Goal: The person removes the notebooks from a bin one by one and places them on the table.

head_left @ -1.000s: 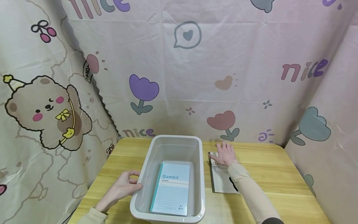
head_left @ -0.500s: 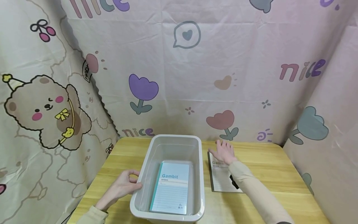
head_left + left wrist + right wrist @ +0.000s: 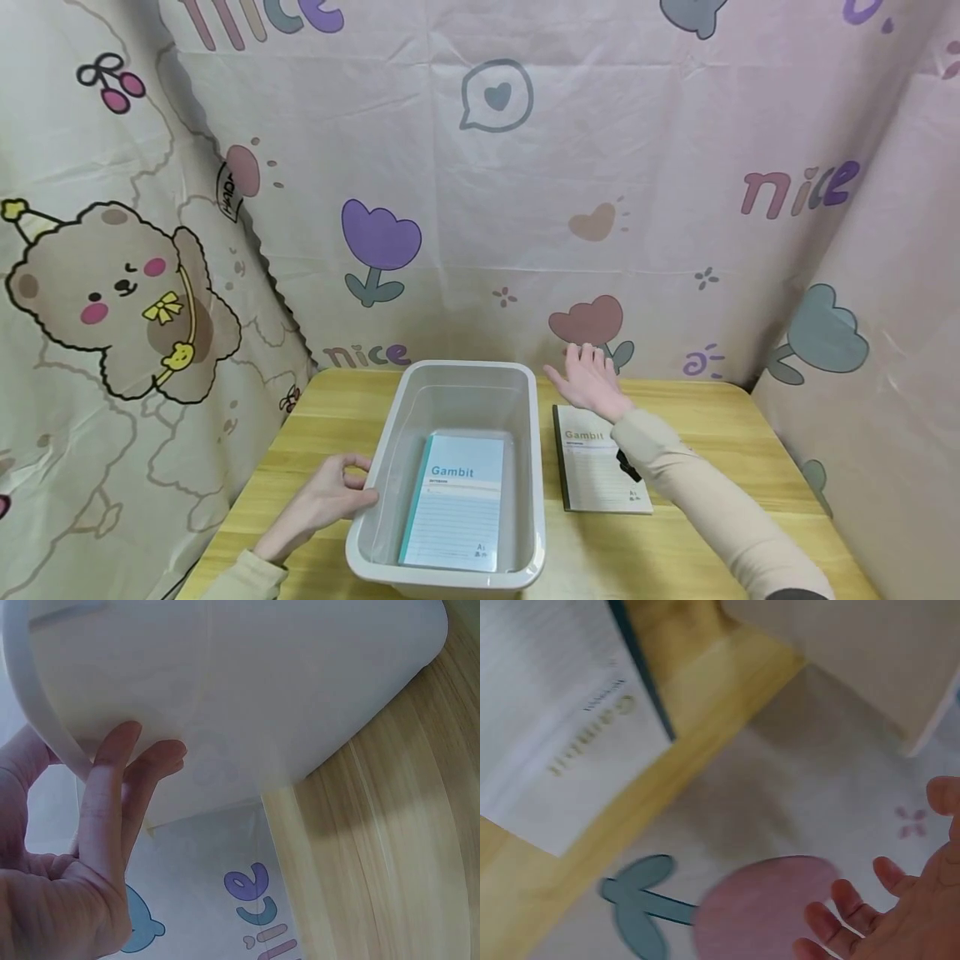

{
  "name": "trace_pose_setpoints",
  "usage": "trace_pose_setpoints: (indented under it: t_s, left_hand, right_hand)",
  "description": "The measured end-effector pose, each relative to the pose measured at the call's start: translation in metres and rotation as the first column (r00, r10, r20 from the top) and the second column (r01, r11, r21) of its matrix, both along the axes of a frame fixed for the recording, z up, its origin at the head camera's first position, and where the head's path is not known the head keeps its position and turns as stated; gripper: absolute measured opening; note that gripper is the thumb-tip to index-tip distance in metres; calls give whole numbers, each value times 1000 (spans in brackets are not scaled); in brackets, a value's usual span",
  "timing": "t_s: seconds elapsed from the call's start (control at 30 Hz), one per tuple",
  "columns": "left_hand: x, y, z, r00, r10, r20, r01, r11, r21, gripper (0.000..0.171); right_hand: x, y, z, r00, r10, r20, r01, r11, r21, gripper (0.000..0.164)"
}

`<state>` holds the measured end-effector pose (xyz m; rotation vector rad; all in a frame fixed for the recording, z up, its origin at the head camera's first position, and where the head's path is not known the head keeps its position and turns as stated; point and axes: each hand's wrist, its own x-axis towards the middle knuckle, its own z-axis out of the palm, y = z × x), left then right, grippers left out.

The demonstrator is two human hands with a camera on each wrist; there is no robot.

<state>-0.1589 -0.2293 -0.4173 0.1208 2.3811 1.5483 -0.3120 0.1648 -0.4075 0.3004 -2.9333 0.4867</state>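
Observation:
A grey plastic storage bin (image 3: 536, 467) stands on the table, and a light blue "Gambit" notebook (image 3: 455, 508) lies flat inside it. My left hand (image 3: 330, 496) pinches the bin's left rim; in the left wrist view its fingers (image 3: 105, 802) lie against the outer wall, with the thumb at the rim. To the right of the bin lies a second notebook (image 3: 603, 479), pale with a dark spine. My right hand (image 3: 592, 383) is raised beyond that notebook's far end, fingers spread and holding nothing. In the right wrist view the notebook (image 3: 547, 712) is apart from the fingers.
The wooden table (image 3: 720, 467) ends at a printed cloth (image 3: 480, 208) hanging behind it. More cloth hangs along the left and right sides. A dark strap piece (image 3: 628, 467) shows at my right wrist, over the pale notebook.
My right hand has lifted off the pale notebook and moved up and away, so more of the cover shows. The left hand keeps its hold on the bin; the head view shifts slightly.

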Motion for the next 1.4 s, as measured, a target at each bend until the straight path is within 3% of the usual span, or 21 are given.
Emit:
trace_pose_setpoints:
  t_s: [0.23,0.47,0.7,1.07,1.4]
  left_hand:
    - [1,1,2,1000,5,14,-5,1000,18,50]
    - [3,1,4,1000,-12,10,12,999,29,52]
    - [2,1,4,999,-38,8,37,999,20,49]
    - [2,-3,4,997,-77,8,77,997,26,48]
    - [1,-4,2,993,-117,4,116,992,57,46]
  right_hand:
    - [9,-22,32,999,45,15,-46,997,70,63]
    - [19,-53,49,993,115,41,-120,985,128,66]
    - [25,-85,62,988,134,81,-147,971,186,63]
    - [20,-134,50,967,144,210,-190,958,215,72]
    - [20,-165,27,974,115,197,-161,958,238,84]
